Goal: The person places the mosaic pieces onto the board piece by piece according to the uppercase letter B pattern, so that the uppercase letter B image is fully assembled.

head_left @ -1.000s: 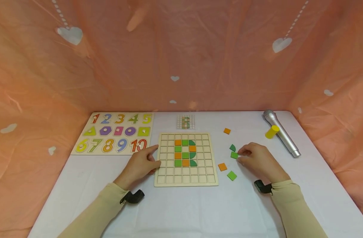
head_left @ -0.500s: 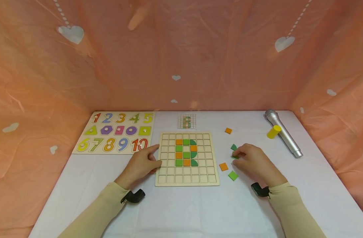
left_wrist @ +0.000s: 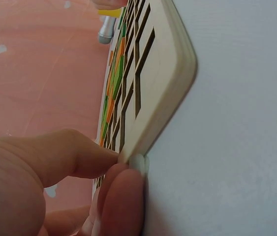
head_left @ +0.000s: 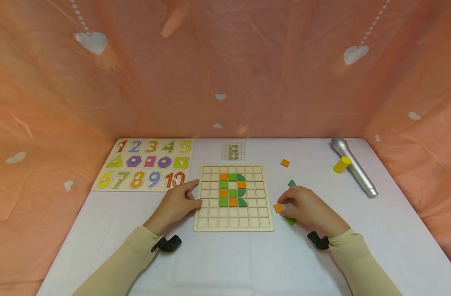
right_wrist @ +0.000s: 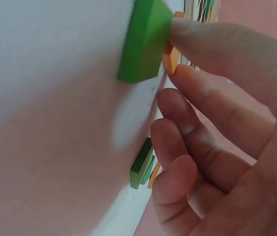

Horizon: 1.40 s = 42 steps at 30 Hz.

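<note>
Watching the right hand [head_left: 312, 207], we saw the thumb and index finger pinching a loose orange tile [head_left: 278, 208] by its edges, with the gap between them only about as wide as the tile; whether it touched the white tabletop [head_left: 225, 267], we honestly couldn't tell. That tile was just beside the right edge of the wooden grid board [head_left: 254, 212], toward the near side. We had a light green tile [right_wrist: 148, 42] close by the thumb, partly hidden under the hand from above, and another green tile [right_wrist: 140, 164] past the curled fingers in the right wrist view. A dark green piece [head_left: 292, 183] poked out beyond the knuckles, and a farther orange tile [head_left: 285, 163] lay off on its own. Over on the other side, our left hand [head_left: 175, 203] had index finger and thumb spread apart, tips touching the board's left edge without wrapping round it. On the board we had a block of orange and green pieces [head_left: 233, 193], three across and four deep, with one bare cell inside. Behind it sat a small printed card [head_left: 233, 151], left of that a number puzzle [head_left: 143, 169], and far right a silver microphone [head_left: 356, 170] with a yellow cylinder [head_left: 341, 165] right by it.
</note>
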Motion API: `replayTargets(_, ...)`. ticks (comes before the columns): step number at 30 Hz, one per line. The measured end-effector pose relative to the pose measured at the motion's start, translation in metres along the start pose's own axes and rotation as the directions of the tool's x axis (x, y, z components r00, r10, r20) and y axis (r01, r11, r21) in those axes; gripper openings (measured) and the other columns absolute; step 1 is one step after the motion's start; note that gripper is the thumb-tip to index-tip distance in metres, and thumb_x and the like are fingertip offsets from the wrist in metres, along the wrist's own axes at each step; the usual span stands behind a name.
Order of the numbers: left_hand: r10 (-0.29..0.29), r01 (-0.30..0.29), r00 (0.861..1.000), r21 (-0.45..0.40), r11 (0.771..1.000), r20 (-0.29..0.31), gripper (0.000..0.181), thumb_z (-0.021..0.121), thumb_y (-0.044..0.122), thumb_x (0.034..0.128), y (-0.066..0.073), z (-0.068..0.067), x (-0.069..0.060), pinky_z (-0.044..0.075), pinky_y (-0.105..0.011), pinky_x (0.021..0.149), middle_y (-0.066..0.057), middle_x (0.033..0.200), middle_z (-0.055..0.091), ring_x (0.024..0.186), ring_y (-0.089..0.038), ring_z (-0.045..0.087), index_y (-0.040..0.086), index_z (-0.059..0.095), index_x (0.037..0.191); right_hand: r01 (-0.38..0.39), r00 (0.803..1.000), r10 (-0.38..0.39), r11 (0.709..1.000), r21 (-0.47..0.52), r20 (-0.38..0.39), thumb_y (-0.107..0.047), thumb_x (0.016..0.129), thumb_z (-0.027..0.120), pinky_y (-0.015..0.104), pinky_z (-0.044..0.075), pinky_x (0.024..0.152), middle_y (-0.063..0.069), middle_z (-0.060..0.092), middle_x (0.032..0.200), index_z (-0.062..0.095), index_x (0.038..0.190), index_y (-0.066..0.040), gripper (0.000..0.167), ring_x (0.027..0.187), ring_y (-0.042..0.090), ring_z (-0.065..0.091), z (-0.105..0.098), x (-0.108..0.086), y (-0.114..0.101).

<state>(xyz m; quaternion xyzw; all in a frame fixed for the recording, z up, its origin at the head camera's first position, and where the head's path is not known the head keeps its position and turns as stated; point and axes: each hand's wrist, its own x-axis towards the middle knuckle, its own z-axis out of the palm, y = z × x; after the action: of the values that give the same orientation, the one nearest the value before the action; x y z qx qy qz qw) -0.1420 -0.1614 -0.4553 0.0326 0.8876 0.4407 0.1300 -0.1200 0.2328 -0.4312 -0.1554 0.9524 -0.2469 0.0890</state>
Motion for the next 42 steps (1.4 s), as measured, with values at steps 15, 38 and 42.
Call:
replayTargets(15, -0.002, 0.002, 1.0, 0.001, 1.0, -0.003, 0.078, 0.08, 0.014, 0.0918, -0.001, 0.001, -0.001, 0.051, -0.029, 0.063, -0.004, 0.077, 0.066, 0.06, -0.016, 0.065, 0.009, 0.049, 0.163, 0.061, 0.997, -0.062, 0.998, -0.026, -0.055, -0.029, 0.091, 0.087, 0.043, 0.055, 0.094, -0.007, 0.072, 0.1, 0.08, 0.099, -0.02, 0.014, 0.098, 0.015, 0.063, 0.005, 0.013, -0.015)
replayTargets(38, -0.001, 0.001, 1.0, 0.03, 1.0, -0.007, 0.077, 0.081, 0.016, 0.0918, 0.001, 0.0, 0.0, 0.05, -0.03, 0.064, -0.003, 0.077, 0.066, 0.06, -0.016, 0.065, 0.009, 0.05, 0.162, 0.282, 0.955, -0.29, 0.951, -0.125, -0.054, -0.026, 0.088, 0.087, 0.03, 0.055, 0.073, -0.007, 0.067, 0.088, 0.082, 0.088, -0.017, 0.011, 0.091, 0.013, 0.062, 0.063, 0.05, -0.116)
replayTargets(42, -0.003, 0.003, 1.0, 0.034, 0.999, -0.008, 0.077, 0.081, 0.017, 0.0918, 0.002, 0.0, 0.0, 0.049, -0.03, 0.065, -0.003, 0.077, 0.066, 0.06, -0.016, 0.065, 0.01, 0.05, 0.162, 0.291, 0.953, -0.299, 0.949, -0.12, -0.055, -0.022, 0.087, 0.086, 0.03, 0.054, 0.071, -0.005, 0.066, 0.088, 0.081, 0.087, -0.016, 0.007, 0.09, 0.014, 0.062, 0.066, 0.05, -0.117)
